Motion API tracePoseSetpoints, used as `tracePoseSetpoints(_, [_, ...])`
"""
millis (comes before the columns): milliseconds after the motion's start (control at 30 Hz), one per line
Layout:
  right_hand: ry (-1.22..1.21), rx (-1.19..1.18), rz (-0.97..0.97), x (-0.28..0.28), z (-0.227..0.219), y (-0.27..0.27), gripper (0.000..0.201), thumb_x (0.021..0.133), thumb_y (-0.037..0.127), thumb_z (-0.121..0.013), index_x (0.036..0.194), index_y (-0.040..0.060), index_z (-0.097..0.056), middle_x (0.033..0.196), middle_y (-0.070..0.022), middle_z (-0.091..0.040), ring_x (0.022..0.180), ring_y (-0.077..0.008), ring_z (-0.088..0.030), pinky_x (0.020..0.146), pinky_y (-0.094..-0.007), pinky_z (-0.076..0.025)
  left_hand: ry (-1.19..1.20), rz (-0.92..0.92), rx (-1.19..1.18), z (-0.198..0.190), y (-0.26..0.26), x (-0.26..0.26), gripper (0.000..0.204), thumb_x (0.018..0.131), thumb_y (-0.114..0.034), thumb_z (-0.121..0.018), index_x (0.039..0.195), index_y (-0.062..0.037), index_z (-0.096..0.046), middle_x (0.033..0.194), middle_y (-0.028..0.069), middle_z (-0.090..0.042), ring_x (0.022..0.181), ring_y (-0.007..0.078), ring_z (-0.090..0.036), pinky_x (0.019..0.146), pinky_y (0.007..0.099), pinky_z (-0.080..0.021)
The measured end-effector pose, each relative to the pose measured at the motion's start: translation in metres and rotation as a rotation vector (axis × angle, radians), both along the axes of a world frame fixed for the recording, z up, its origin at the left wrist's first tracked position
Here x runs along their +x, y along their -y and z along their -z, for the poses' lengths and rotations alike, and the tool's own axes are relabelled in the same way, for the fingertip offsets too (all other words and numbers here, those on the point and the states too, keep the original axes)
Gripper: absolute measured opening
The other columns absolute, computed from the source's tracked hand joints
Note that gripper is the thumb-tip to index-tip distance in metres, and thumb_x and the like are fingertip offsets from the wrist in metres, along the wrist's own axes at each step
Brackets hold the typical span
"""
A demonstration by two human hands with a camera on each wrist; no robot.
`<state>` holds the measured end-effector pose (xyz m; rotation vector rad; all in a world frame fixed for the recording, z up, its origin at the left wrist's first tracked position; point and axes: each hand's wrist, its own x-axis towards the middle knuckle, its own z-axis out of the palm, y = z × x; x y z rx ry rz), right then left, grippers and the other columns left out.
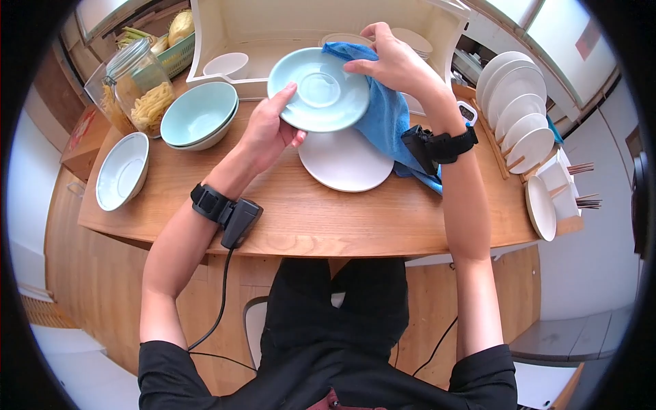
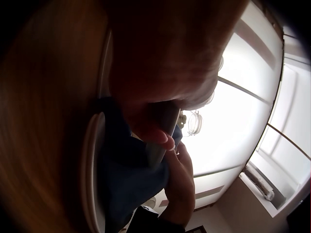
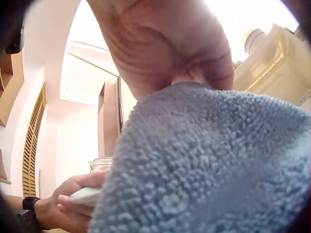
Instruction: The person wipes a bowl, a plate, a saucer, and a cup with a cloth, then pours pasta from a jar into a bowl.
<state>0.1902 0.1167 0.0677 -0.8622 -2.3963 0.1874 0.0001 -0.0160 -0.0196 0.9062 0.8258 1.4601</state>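
A light blue saucer [image 1: 318, 89] is tilted above the table, its left edge gripped by my left hand [image 1: 263, 133], thumb on the upper face and fingers beneath. My right hand [image 1: 400, 65] pinches a blue cloth [image 1: 386, 113] at the saucer's upper right edge; the cloth hangs down to the table. In the right wrist view the cloth [image 3: 204, 160] hides the fingertips of my right hand [image 3: 170, 43]. White plates [image 1: 347, 164] lie on the table below the saucer.
Nested bowls [image 1: 199, 116], a lone bowl [image 1: 123, 171] and a glass jar of pasta [image 1: 147, 96] stand at the left. Plates in a wooden rack [image 1: 506, 147] and a leaning dish [image 1: 540, 208] are at the right. Behind is a cream bin [image 1: 273, 41] with dishes inside.
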Motion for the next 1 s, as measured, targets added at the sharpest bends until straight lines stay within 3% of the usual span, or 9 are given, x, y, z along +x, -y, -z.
tracePoseSetpoints(133, [0.005, 0.009, -0.014, -0.004, 0.003, 0.007, 0.059, 0.083, 0.032, -0.073, 0.121, -0.0039, -0.047, 0.113, -0.0264, -0.062, 0.110, -0.0347, -0.060, 0.093, -0.0398, -0.047, -0.016, 0.035, -0.042, -0.004, 0.004, 0.010, 0.042, 0.100, -0.045, -0.045, 0.108, -0.0039, -0.053, 0.080, 0.0043, -0.063, 0.051, 0.0114, -0.056, 0.042, 0.0229, -0.046])
tracePoseSetpoints(333, [0.094, 0.023, -0.182, -0.018, 0.022, 0.017, 0.024, 0.085, 0.012, -0.062, 0.107, 0.0028, -0.056, 0.103, -0.0180, -0.063, 0.098, -0.0350, -0.060, 0.084, -0.0409, -0.048, -0.034, 0.015, -0.034, 0.003, 0.000, 0.006, 0.058, 0.096, -0.059, -0.039, 0.106, -0.0041, -0.052, 0.077, 0.0040, -0.061, 0.053, 0.0116, -0.058, 0.044, 0.0237, -0.049])
tracePoseSetpoints(567, [0.258, -0.035, -0.289, -0.023, 0.018, 0.033, 0.024, 0.084, 0.012, -0.062, 0.105, 0.0026, -0.059, 0.102, -0.0180, -0.063, 0.097, -0.0331, -0.061, 0.083, -0.0408, -0.048, -0.052, 0.040, -0.039, 0.004, 0.000, 0.006, 0.064, 0.093, -0.066, -0.036, 0.107, -0.0060, -0.053, 0.080, 0.0039, -0.061, 0.053, 0.0110, -0.057, 0.045, 0.0226, -0.049])
tracePoseSetpoints(633, [0.375, -0.172, -0.374, -0.024, 0.012, 0.040, 0.026, 0.084, 0.014, -0.064, 0.107, 0.0039, -0.060, 0.101, -0.0170, -0.064, 0.095, -0.0324, -0.061, 0.081, -0.0405, -0.048, -0.043, 0.030, -0.041, 0.005, 0.000, 0.005, 0.064, 0.093, -0.066, -0.035, 0.108, -0.0066, -0.053, 0.080, 0.0040, -0.061, 0.053, 0.0110, -0.057, 0.045, 0.0226, -0.048])
tracePoseSetpoints(733, [0.385, -0.141, -0.464, -0.022, 0.010, 0.042, 0.026, 0.083, 0.017, -0.065, 0.106, 0.0051, -0.061, 0.099, -0.0163, -0.065, 0.092, -0.0320, -0.062, 0.080, -0.0401, -0.048, -0.030, 0.085, -0.036, 0.008, -0.002, 0.000, 0.064, 0.093, -0.066, -0.034, 0.110, -0.0071, -0.053, 0.081, 0.0045, -0.061, 0.052, 0.0112, -0.057, 0.044, 0.0228, -0.048])
tracePoseSetpoints(867, [0.495, -0.166, -0.469, -0.013, -0.002, 0.042, 0.026, 0.081, 0.018, -0.066, 0.104, 0.0065, -0.064, 0.097, -0.0158, -0.066, 0.090, -0.0307, -0.062, 0.079, -0.0390, -0.049, -0.027, 0.032, -0.037, 0.001, 0.002, 0.007, 0.065, 0.094, -0.066, -0.033, 0.110, -0.0055, -0.052, 0.081, 0.0048, -0.062, 0.052, 0.0113, -0.057, 0.043, 0.0226, -0.048])
tracePoseSetpoints(1000, [0.548, -0.185, -0.338, 0.002, -0.012, 0.032, 0.025, 0.079, 0.019, -0.067, 0.100, 0.0068, -0.067, 0.095, -0.0145, -0.066, 0.088, -0.0288, -0.063, 0.078, -0.0374, -0.049, -0.024, -0.004, -0.049, 0.001, 0.001, 0.008, 0.062, 0.095, -0.064, -0.034, 0.108, -0.0069, -0.053, 0.074, 0.0029, -0.062, 0.049, 0.0104, -0.057, 0.039, 0.0213, -0.045])
